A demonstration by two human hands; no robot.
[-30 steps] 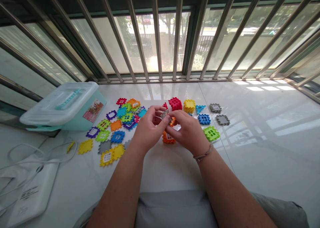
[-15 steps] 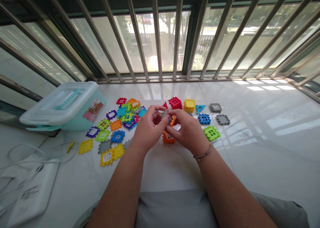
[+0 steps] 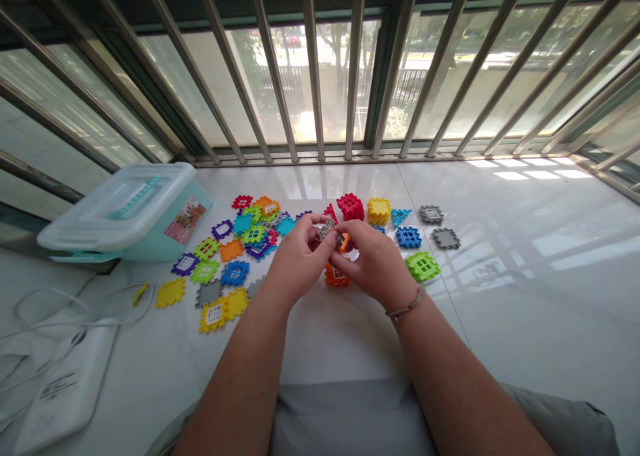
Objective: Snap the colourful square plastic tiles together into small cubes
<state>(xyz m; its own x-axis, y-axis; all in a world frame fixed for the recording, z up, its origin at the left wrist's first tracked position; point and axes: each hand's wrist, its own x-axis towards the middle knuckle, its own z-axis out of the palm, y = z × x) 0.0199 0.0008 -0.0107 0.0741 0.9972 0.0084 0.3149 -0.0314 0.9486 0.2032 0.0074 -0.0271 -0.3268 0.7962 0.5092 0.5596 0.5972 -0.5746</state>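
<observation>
Between my two hands are grey toothed building tiles [image 3: 326, 229], held above the floor and largely covered by fingers. My left hand [image 3: 299, 256] pinches them from the left, thumb on the near side. From the right, the fingertips of my right hand [image 3: 370, 259] close on the same piece. Orange tiles [image 3: 337, 275] sit on the floor just below the hands. Behind them stand a red tile cube [image 3: 351, 207] and a yellow stack [image 3: 379, 211]. Right of my right hand lie blue tiles [image 3: 409, 237] and green tiles [image 3: 423, 267].
Mixed colourful tiles [image 3: 231, 250] spread over the floor at left. Two grey pieces [image 3: 446, 239] lie at right. A lidded turquoise box [image 3: 125, 213] stands at the left, near a white power strip [image 3: 65, 383] with cables. Metal bars [image 3: 313, 76] line the window.
The grey tiles tilt slightly differently between my fingers. Both hands stay in nearly the same place, and the floor pieces have not moved.
</observation>
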